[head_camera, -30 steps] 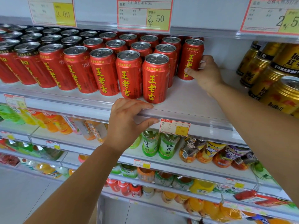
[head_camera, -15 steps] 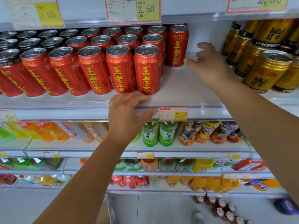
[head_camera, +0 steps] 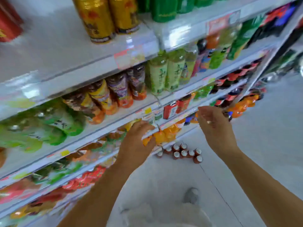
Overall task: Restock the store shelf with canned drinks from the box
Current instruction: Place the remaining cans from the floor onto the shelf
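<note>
Store shelf (head_camera: 57,51): several tiers, seen at a slant and blurred.

Top tier, far left: one red can (head_camera: 8,22), cut by the picture edge. Bare board beside it.

Top tier, middle: two gold cans (head_camera: 96,18), upright, side by side, near the front edge. Green containers (head_camera: 164,10) stand to their right; blur hides what kind they are.

Lower tiers: bottled drinks (head_camera: 157,77) in green, yellow, purple and orange, in rows behind the price rails.

Left hand (head_camera: 137,141): low in front of a lower tier, back toward the camera, fingers curled at the price rail, thumb below it. Nothing is seen in it apart from the rail. Blur hides whether it grips the rail or only lies against it: cannot tell.

Right hand (head_camera: 214,128): in the air, clear of the shelf, palm turned toward the left hand, fingers spread and loosely bent. It holds nothing and touches nothing.

Cluster of cans (head_camera: 182,152): small, reddish with pale tops, upright on the floor (head_camera: 262,145) just at the foot of the shelf, seen between the two hands. Neither hand touches them.
</note>
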{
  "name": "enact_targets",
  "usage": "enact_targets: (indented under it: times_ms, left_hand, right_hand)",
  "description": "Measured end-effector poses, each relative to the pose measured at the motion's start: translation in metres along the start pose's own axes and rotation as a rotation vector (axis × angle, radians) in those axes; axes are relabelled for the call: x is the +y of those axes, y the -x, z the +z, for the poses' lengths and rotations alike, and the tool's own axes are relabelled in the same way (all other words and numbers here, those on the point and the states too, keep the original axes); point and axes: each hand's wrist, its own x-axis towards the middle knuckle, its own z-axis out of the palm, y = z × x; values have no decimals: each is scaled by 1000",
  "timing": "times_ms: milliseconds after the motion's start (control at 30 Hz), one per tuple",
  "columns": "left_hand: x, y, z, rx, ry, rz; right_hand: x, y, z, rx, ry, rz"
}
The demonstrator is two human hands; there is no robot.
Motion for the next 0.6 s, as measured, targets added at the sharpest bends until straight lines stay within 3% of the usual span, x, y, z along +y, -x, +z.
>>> enact_targets:
  times_ms: [267, 467, 600]
  left_hand:
    - [-36, -6, 212, -432, 8, -467]
    - [-118, -4, 356, -614, -53, -592]
    - [-205, -6, 465, -672, -86, -631]
  right_hand:
    - [225, -32, -70, -34, 207, 463]
    - [409, -36, -21, -149, 247, 680]
    - [551, -32, 27, -137, 248, 826]
